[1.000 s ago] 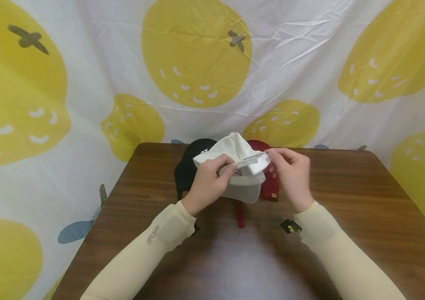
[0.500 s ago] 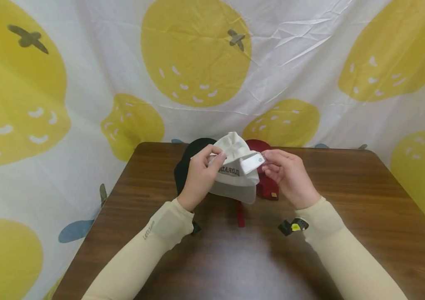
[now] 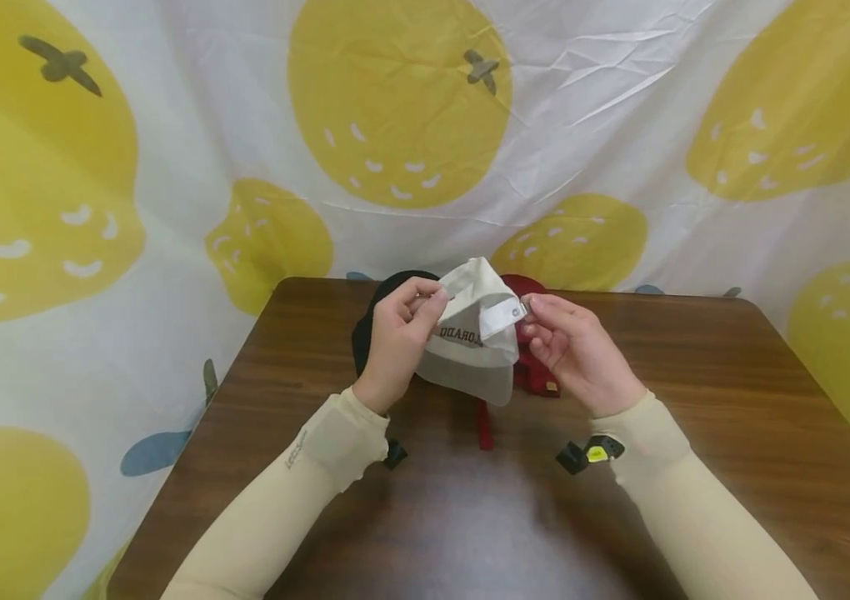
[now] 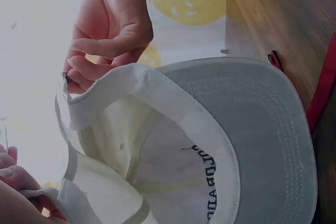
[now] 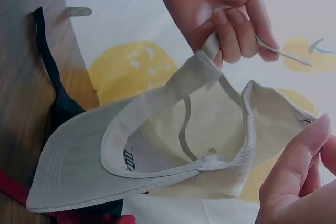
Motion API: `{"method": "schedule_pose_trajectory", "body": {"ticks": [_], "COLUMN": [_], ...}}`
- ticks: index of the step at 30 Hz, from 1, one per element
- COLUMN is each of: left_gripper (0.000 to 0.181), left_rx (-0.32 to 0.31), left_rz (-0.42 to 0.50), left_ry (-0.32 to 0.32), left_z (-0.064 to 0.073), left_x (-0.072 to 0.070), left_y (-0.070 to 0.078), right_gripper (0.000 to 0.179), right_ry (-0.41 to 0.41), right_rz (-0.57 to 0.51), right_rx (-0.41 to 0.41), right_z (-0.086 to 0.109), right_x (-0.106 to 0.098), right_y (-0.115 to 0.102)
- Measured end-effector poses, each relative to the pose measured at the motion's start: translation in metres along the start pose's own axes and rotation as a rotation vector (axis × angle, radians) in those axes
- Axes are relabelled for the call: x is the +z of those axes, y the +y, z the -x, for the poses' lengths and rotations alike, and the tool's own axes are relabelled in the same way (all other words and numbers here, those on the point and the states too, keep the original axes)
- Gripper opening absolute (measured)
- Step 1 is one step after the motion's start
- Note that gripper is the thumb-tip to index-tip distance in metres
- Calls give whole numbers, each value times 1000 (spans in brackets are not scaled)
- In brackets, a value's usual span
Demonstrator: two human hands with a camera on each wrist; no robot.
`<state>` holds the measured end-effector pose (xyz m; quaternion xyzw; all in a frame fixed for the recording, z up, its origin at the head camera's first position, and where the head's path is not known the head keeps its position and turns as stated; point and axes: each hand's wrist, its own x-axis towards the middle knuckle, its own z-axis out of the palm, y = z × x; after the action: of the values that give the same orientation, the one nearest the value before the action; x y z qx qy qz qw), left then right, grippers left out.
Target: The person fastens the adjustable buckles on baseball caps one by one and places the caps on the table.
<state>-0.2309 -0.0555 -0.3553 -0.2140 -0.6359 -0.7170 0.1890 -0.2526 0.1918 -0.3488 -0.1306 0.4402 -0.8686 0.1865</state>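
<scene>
Both hands hold a white baseball cap point(image 3: 481, 287) up over the table, its grey underbrim point(image 3: 466, 375) toward me. Dark lettering point(image 4: 207, 182) shows through the crown in reverse. My left hand point(image 3: 398, 342) grips the cap's back strap point(image 5: 212, 48) on the left side, and the strap's loose end point(image 5: 294, 57) sticks out past the fingers. On the other side my right hand point(image 3: 575, 350) pinches the rear edge at a small metal buckle point(image 5: 306, 121). A white band end point(image 3: 502, 318) hangs inside, beside the right fingertips. The two back ends stand apart.
Behind the white cap, a black cap point(image 3: 365, 333) lies at the left and a red cap point(image 3: 537, 379) at the right, both partly hidden. A red strap point(image 3: 484, 425) trails toward me on the brown wooden table point(image 3: 695, 400). A lemon-print cloth point(image 3: 590, 108) hangs behind.
My left hand has moved up and left with the strap, and my right hand has turned palm inward. The cap has tipped, so the lettering inside now shows.
</scene>
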Motion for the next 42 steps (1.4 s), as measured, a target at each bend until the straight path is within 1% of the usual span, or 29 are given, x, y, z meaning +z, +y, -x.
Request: {"method": "schedule_pose_trajectory", "body": {"ticks": [3,5,11,14,16,19,22,25,30,33,35,38,42], "left_gripper": [16,17,21,19,18,18,19,19,15,15,15,16,19], "left_rx": [27,47,100,100,87,56,33,38,78,92,86,57,17], "left_rz": [14,48,122,145,151,130,90,52,-14,-55,-81,-108,-134], "left_ry": [29,38,22,8,3,5,9,1,-35,-41,-36,-23,-7], "left_z": [-1,-2,-3,-3,-2,0,1,2,4,4,5,8,13], "left_x": [0,0,-1,0,-1,-1,-1,-1,1,4,5,7,8], "left_y": [2,3,7,9,11,14,17,18,21,24,25,29,31], "right_gripper": [20,20,21,21,21,21,20,19,18,18,17,15,18], "right_ry": [-41,-65,-115,-121,-123,-130,-129,-111,-87,-82,-73,-33,17], "right_rz": [-14,-35,-73,-73,-70,-69,-65,-38,28,63,90,168,276], "right_rx": [5,9,10,12,12,23,48,64,55,32,8,-39,-108], "right_z": [0,0,-1,-1,-1,-1,0,1,2,2,3,5,8], "right_x": [2,3,7,10,11,12,14,17,23,25,27,31,37], "right_y": [0,-1,-1,-2,-1,-1,0,0,-1,-1,-1,1,5]}}
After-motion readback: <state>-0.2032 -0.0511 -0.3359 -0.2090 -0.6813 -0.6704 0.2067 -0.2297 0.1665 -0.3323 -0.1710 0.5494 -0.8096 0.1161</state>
